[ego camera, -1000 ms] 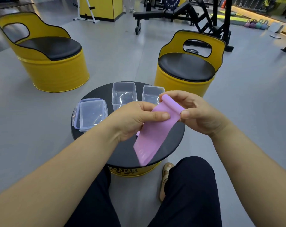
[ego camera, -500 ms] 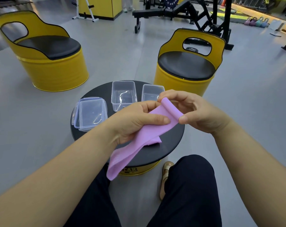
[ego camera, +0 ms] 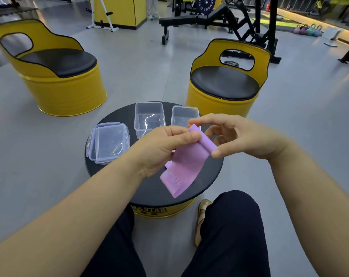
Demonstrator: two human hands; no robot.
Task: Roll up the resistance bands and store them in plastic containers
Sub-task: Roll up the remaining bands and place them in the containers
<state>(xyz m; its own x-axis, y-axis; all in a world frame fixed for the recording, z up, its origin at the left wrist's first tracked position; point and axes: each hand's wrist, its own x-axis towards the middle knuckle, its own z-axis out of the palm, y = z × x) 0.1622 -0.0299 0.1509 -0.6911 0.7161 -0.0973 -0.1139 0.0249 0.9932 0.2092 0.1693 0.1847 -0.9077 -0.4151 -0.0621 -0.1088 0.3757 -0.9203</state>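
A purple resistance band (ego camera: 181,168) is held above the small round black table (ego camera: 207,172). Its upper end is wound into a short roll and its loose tail hangs down over the table. My left hand (ego camera: 159,148) grips the band with the thumb pressed on the roll. My right hand (ego camera: 241,136) pinches the roll between forefinger and thumb. Two open clear plastic containers (ego camera: 149,118) (ego camera: 184,114) stand side by side at the table's far edge, both with nothing inside.
A stack of clear lids with purple clips (ego camera: 109,142) lies on the table's left side. Two yellow barrel seats (ego camera: 55,76) (ego camera: 225,84) stand beyond the table. My knees are under the near edge. Gym benches and racks fill the background.
The band's tail has swung from the lower left back under my hands and hangs shorter. My right fingers have shifted on the roll.
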